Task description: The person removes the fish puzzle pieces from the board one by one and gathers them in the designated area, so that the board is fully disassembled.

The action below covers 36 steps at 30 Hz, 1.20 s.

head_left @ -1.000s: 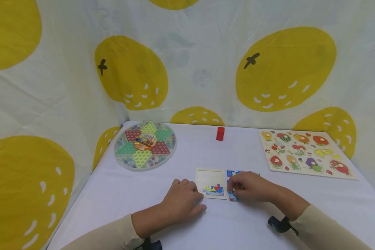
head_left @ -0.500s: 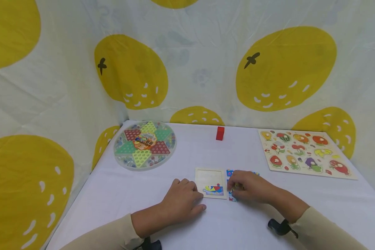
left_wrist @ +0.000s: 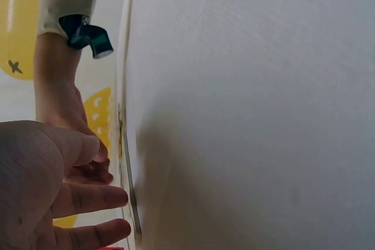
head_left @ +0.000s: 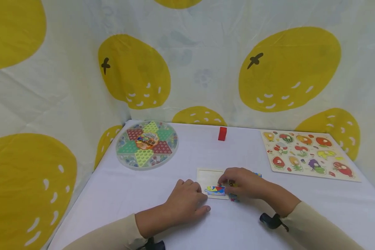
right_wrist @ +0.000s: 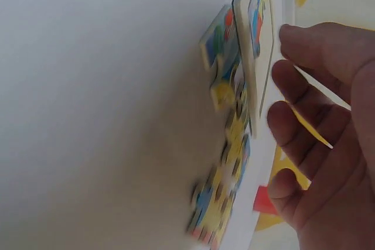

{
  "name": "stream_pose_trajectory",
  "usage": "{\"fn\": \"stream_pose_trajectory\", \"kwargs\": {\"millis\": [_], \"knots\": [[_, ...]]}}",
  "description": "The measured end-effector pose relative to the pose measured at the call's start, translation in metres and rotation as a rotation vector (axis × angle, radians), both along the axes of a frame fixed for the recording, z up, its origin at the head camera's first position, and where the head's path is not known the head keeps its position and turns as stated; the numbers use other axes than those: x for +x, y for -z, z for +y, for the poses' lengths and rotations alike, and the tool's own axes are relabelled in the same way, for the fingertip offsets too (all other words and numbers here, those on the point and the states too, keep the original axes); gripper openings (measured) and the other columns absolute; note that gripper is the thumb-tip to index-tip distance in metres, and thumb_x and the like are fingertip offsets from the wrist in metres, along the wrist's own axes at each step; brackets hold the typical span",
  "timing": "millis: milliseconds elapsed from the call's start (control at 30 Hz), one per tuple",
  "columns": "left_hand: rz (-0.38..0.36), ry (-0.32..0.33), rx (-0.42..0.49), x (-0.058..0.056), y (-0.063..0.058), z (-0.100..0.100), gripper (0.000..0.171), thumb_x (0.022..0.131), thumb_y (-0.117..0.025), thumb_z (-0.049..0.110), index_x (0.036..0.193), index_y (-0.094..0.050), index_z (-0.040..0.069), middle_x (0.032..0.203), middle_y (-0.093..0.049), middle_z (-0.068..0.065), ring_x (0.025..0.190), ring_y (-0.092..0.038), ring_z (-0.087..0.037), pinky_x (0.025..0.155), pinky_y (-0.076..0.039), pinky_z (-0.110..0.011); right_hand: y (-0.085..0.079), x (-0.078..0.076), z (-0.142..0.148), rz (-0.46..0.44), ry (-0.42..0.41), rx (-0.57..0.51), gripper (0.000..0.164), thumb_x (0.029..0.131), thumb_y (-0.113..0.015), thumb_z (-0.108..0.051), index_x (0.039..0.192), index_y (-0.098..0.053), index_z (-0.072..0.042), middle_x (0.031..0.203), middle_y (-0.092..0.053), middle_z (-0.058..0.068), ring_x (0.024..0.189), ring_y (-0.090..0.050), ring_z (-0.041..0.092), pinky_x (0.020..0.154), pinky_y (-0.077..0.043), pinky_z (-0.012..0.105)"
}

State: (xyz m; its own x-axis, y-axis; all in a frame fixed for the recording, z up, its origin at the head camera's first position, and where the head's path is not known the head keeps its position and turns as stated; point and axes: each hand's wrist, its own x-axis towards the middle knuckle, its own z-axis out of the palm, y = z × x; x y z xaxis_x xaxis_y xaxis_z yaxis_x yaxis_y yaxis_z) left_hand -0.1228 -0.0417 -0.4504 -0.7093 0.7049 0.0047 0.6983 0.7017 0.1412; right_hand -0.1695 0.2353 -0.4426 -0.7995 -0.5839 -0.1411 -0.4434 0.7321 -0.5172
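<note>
A shallow square puzzle frame lies on the table, with colourful pieces fitted along its lower right. My left hand rests at its left edge, fingers relaxed and index fingertip at the lower left corner. Over the frame's right side, my right hand reaches down with bent fingers, their tips right at the fitted pieces. Loose jigsaw pieces lie beside the frame, mostly hidden under this hand in the head view. The right wrist view shows a gap between thumb and fingers, with no piece seen there.
A round Chinese checkers board lies at the back left. A red block stands at the back middle. At the right is a wooden fruit puzzle board. A curtain with yellow fruit print hangs behind the table.
My right hand has moved left from the loose pieces to the right side of the frame. My left hand stays at the frame's left edge. The view shifts slightly.
</note>
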Motion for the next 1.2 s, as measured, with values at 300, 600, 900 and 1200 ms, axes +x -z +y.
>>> {"fn": "stream_pose_trajectory", "kwargs": {"millis": [300, 600, 900, 1200], "knots": [[0.016, 0.03, -0.023, 0.002, 0.002, 0.009, 0.036, 0.101, -0.064, 0.06, 0.116, -0.081, 0.032, 0.107, -0.065, 0.01, 0.1, -0.054, -0.01, 0.082, -0.039, -0.036, 0.001, -0.005, -0.022, 0.038, -0.105, 0.085, 0.036, 0.094, -0.084, -0.024, 0.129, -0.078, -0.028, 0.105, -0.063, -0.018, 0.094, -0.056, 0.006, 0.084, -0.052, 0.031], [0.055, 0.039, -0.039, 0.004, 0.002, 0.01, 0.036, 0.102, -0.062, 0.06, 0.111, -0.082, 0.031, 0.105, -0.064, 0.009, 0.097, -0.052, -0.011, 0.078, -0.037, -0.035, 0.0, -0.005, -0.027, 0.021, -0.059, 0.137, 0.028, 0.092, -0.085, -0.021, 0.118, -0.08, -0.031, 0.096, -0.061, -0.019, 0.091, -0.056, 0.006, 0.083, -0.051, 0.033], [0.013, 0.024, -0.037, 0.003, 0.002, 0.009, 0.037, 0.101, -0.064, 0.06, 0.118, -0.082, 0.031, 0.106, -0.065, 0.009, 0.098, -0.052, -0.011, 0.08, -0.038, -0.036, 0.001, -0.009, -0.03, 0.011, -0.03, 0.184, 0.034, 0.085, -0.092, -0.023, 0.113, -0.079, -0.036, 0.097, -0.062, -0.021, 0.097, -0.056, 0.007, 0.087, -0.052, 0.037], [-0.001, 0.026, -0.04, 0.002, 0.0, 0.009, 0.037, 0.102, -0.063, 0.059, 0.119, -0.081, 0.032, 0.108, -0.066, 0.008, 0.099, -0.052, -0.012, 0.081, -0.038, -0.037, -0.007, -0.011, -0.038, -0.009, -0.116, 0.157, 0.039, 0.091, -0.085, -0.014, 0.124, -0.077, -0.033, 0.106, -0.063, -0.017, 0.098, -0.056, 0.008, 0.09, -0.052, 0.037]]}}
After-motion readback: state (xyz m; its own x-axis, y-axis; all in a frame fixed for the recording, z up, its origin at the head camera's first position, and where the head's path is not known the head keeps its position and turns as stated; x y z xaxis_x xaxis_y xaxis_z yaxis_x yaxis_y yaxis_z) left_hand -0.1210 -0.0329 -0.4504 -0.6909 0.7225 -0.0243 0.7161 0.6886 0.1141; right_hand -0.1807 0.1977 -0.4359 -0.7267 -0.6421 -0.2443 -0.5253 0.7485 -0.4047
